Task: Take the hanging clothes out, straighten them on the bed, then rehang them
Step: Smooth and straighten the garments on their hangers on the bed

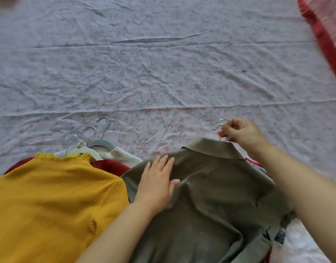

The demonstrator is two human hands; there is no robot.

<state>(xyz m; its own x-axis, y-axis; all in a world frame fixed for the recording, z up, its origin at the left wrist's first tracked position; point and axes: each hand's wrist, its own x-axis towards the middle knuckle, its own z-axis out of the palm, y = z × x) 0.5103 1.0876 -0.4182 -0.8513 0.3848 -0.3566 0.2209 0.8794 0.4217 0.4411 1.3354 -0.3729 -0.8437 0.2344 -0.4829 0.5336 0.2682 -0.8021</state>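
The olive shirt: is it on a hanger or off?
On a hanger, apparently: two metal hooks stick out above the collar of the olive shirt, pinched by the right hand; the hanger body is hidden.

Left hand (157, 184) flat on olive shirt (207, 202); right hand (243, 132) pinches hanger hooks (219, 124); yellow top (55, 202) beside.

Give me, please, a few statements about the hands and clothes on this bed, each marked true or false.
1. The left hand lies flat on the olive shirt. True.
2. The right hand holds nothing. False: it pinches the hanger hooks at the shirt's collar.
3. The yellow top lies left of the olive shirt. True.
4. The white top lies on the yellow top. False: the yellow top overlaps the white top.
5. The bed sheet is plain red. False: it is pale, flowered and creased.
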